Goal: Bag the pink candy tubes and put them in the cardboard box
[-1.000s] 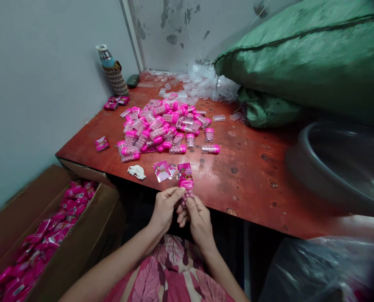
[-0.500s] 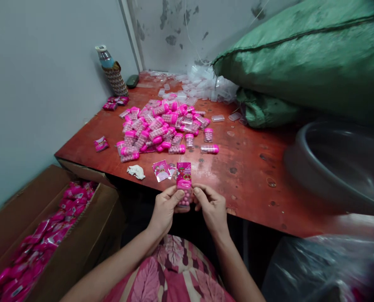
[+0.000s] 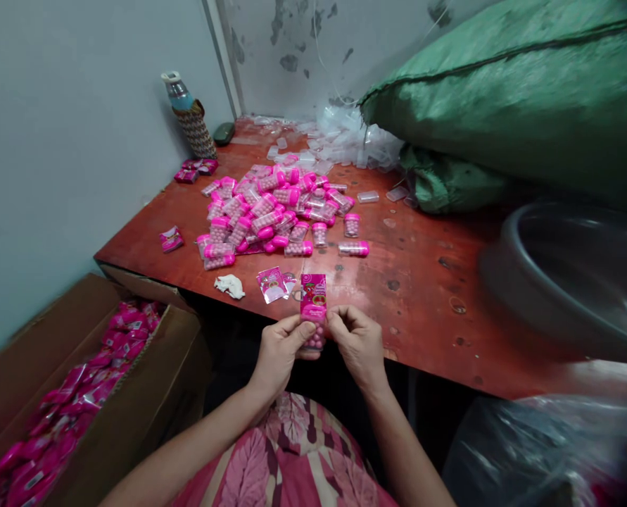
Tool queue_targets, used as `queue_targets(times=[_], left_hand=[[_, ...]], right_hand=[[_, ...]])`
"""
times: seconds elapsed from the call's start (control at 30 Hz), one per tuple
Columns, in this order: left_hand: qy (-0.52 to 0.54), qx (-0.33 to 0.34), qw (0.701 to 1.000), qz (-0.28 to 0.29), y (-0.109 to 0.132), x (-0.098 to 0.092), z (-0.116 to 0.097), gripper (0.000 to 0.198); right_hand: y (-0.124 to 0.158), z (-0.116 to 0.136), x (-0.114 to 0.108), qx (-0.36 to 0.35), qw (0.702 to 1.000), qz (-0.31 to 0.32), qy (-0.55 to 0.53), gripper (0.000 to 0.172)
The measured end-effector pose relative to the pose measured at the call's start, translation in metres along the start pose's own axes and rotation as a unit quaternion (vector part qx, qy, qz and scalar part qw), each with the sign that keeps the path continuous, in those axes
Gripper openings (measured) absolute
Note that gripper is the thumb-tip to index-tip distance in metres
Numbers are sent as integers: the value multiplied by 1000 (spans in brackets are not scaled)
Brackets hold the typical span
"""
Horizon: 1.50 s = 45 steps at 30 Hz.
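Just off the table's front edge, my left hand [image 3: 281, 351] grips a small clear bottle of pink candy balls [image 3: 314, 339]. A pink printed wrapper [image 3: 313, 291] covers its upper part and stands up above it. The left thumb lies across the front of the bottle. My right hand [image 3: 358, 345] is closed in a pinch at the right edge of the wrapper, beside the bottle; its fingertips partly hide what they pinch. Beyond the hands lie flat printed wrappers [image 3: 272, 284] and a big pile of pink-capped candy bottles [image 3: 268, 208].
A cardboard box [image 3: 157, 377] of pink packs stands at the left. White crumpled tissue [image 3: 229, 286], a bottle in a woven holder [image 3: 195, 128] and clear plastic cases [image 3: 339, 144] are on the red table [image 3: 397, 303]. Green sacks [image 3: 503, 105] and a grey basin [image 3: 508, 282] occupy the right.
The right hand's fingers have drawn into a tighter pinch at the wrapper's edge. The view has shifted slightly. The left hand keeps its hold on the bottle.
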State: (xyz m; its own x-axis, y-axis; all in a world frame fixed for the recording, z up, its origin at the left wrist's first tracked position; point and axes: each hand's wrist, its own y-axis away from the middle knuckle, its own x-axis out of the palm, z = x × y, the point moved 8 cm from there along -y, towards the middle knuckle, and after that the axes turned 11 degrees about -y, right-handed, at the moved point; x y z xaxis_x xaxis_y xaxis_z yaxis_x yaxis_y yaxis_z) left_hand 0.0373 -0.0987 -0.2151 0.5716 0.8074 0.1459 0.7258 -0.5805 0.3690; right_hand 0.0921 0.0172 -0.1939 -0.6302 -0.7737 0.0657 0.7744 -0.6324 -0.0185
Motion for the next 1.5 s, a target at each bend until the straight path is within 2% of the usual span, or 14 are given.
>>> queue_targets(times=[0.23,0.33,0.4,0.47,0.53,0.63,0.67,0.77,0.9,1.07,1.3,1.5], left_hand=[[20,0,1000,-20,1,-1,4,21],[36,10,999,-35,1,-3,2,21],[53,28,996,-64,-1,-8,-3,21],[59,53,992,-95,-3,-15,-9,21],[52,67,992,-94,-4,-16,-13,22],[48,73,994,-69,-6,-12,-13,23],[46,77,994,-68,-7,-12,-12,22],[22,89,993,-80,-7,-13,-11,18],[7,89,994,-66,-8,-13,-10,19],[68,73,993,-58,-13,-16,-11,29],[95,21,995,-38,-20,-15,-7,22],[82,-4,996,-32,-14,-10,2,22]], right_hand=[[-3,7,0,-94,984,7,154,10],[7,13,4,-157,969,-5,193,10],[22,12,16,-197,960,29,197,12],[39,5,31,-207,959,86,172,14],[47,-8,32,-158,976,80,126,15],[45,-29,13,-16,1000,-25,-3,8],[42,-34,10,29,997,-38,-59,15],[34,-37,19,111,978,6,-177,33],[29,-34,24,128,971,-2,-202,26],[34,-33,29,129,975,-14,-182,22],[38,-28,30,112,981,-21,-155,19],[40,-36,27,115,972,-52,-200,15]])
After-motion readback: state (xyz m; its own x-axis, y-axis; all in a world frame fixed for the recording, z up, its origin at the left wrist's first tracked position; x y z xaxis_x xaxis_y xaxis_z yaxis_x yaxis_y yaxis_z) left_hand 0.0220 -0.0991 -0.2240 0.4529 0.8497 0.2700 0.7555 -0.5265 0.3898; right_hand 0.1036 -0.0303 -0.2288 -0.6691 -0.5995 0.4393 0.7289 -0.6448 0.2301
